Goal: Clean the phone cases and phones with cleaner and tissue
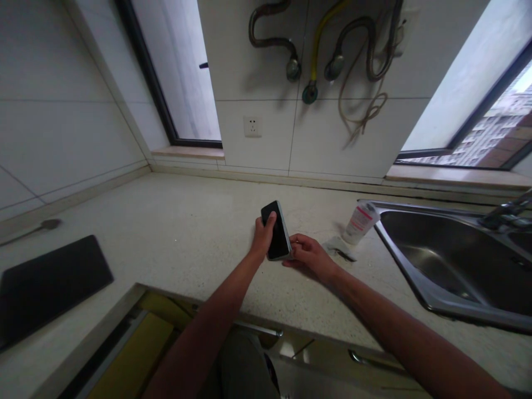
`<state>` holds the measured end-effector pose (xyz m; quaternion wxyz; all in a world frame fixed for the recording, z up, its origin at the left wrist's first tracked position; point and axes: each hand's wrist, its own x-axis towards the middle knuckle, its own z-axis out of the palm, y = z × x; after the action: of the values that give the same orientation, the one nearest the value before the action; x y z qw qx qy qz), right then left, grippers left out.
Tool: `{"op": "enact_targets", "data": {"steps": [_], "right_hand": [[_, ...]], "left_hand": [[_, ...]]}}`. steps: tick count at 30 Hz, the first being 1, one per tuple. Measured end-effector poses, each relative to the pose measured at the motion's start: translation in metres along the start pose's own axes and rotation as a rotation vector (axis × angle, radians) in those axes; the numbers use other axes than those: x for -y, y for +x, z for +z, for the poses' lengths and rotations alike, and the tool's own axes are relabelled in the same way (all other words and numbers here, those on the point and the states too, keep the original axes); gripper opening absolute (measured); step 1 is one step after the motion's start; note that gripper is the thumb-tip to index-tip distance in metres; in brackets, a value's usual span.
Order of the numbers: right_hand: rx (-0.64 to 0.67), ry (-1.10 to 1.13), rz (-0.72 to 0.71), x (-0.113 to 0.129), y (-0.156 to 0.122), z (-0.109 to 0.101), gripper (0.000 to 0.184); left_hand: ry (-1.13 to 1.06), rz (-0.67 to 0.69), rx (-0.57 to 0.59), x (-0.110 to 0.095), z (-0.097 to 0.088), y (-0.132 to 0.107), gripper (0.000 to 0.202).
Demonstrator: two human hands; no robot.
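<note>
A black smartphone (277, 231) with a dark screen is held above the pale stone counter (187, 233). My left hand (262, 237) grips its left edge, thumb lying on the screen. My right hand (308, 254) pinches the phone's lower right corner, fingers curled, knuckles resting near the counter. Both forearms reach in from the bottom of the view.
A white tube (359, 223) lies beside the steel sink (440, 255) at the right, with a crumpled wrapper (338, 247) in front of it. A black flat panel (45, 285) sits at the left, a spoon (35, 230) behind it. A wall socket (252, 126) and hoses (332, 50) are on the back wall.
</note>
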<state>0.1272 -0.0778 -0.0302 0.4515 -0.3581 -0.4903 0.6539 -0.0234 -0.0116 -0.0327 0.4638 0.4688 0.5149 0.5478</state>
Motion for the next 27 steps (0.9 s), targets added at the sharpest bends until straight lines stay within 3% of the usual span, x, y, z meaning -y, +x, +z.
{"op": "enact_targets", "data": {"steps": [5,9,14,18,20,23,27], "right_hand": [[-0.093,-0.177,-0.178,-0.005,0.005,-0.007,0.031],[-0.115,-0.248,-0.243,-0.008,0.005,-0.007,0.029],[-0.214,-0.295,-0.305,-0.004,0.008,-0.007,0.029],[-0.204,-0.293,-0.307,0.002,0.010,-0.015,0.039],[-0.175,-0.232,-0.242,0.003,0.009,-0.018,0.043],[-0.157,-0.113,-0.148,0.001,0.007,-0.018,0.044],[-0.049,-0.116,-0.141,0.000,0.005,-0.015,0.038]], "left_hand": [[0.044,0.075,0.177,-0.006,0.003,-0.015,0.088],[-0.043,0.057,0.281,-0.007,0.000,-0.016,0.088],[-0.206,-0.006,0.277,-0.003,0.001,-0.014,0.094],[-0.281,-0.057,0.421,-0.004,0.004,-0.025,0.108],[-0.287,-0.052,0.424,-0.005,0.006,-0.029,0.114],[-0.328,-0.064,0.366,-0.008,0.008,-0.028,0.105],[-0.397,-0.115,0.311,-0.009,0.005,-0.024,0.096]]}}
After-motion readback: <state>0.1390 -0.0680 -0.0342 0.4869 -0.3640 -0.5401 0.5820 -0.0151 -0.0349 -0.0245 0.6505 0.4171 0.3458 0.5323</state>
